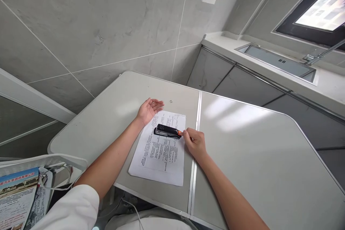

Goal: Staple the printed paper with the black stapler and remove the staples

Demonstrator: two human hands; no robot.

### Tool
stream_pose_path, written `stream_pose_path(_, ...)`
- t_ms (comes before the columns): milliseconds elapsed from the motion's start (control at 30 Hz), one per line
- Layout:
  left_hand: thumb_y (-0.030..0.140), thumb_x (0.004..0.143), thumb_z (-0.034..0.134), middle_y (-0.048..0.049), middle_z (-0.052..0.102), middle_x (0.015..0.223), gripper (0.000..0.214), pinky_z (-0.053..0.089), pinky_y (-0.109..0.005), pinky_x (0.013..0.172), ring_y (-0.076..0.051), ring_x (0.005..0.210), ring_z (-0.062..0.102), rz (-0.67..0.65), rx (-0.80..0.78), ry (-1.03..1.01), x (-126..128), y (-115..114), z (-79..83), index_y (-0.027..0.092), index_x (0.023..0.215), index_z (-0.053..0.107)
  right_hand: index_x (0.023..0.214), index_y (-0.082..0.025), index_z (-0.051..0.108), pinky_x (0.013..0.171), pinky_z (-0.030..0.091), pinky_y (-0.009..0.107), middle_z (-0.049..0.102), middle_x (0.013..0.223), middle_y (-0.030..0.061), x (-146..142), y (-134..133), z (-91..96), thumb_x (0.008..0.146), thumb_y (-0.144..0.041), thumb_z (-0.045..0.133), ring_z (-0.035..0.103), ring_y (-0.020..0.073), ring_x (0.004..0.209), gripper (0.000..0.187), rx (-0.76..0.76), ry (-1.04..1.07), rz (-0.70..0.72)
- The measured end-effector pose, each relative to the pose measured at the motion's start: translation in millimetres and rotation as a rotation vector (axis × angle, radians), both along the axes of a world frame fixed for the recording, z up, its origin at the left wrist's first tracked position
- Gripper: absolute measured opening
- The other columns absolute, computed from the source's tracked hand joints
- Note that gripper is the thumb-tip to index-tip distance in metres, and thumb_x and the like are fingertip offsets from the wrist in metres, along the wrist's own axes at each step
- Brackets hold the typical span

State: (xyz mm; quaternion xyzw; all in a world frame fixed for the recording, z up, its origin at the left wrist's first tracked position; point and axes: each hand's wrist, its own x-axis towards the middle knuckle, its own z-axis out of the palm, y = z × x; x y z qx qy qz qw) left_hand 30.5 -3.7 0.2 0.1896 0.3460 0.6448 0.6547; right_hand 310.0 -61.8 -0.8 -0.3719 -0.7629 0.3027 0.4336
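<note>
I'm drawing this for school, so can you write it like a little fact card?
Left hand: open, near the paper's top-left edge
Right hand: curled, touching the stapler's orange end
Stapler: black, above the printed paper
Table: pale grey, metal strip across
Tiny dark bits: on table, maybe staples
White basket: lower left, holding papers

The stapler (pixel 168 130) looks like glossy plastic, the sheets (pixel 159 168) matt paper.
</note>
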Motion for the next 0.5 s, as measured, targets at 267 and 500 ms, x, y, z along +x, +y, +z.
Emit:
stream_pose_path(267, 0.031, 0.102, 0.051, -0.0159, 0.079, 0.103, 0.03, 0.058, -0.038, 0.092, -0.026, 0.101, 0.076, 0.01, -0.047, -0.039, 1, 0, 2.3, 0.013, 0.09, 0.072, 0.061, -0.021, 0.02, 0.053, 0.021, 0.028, 0.02, 0.06, -0.0043, -4, 2, 0.7, 0.099, -0.028, 0.052, 0.021, 0.0096, 0.056, 0.05, -0.149, 0.036, -0.049)
stream_pose_path(500, 0.029, 0.1, 0.054, -0.015, 0.078, 0.101, 0.026, 0.059, -0.037, 0.088, -0.024, 0.097, 0.076, 0.017, -0.054, -0.062, 1, -1, 4.7, 0.013, 0.089, 0.072, 0.062, -0.02, 0.048, 0.055, 0.031, 0.03, 0.038, 0.059, -0.0026, -5, 0, 13.4, 0.103, -0.031, 0.054, 0.037, 0.0126, 0.057, 0.043, -0.036, 0.025, -0.043)
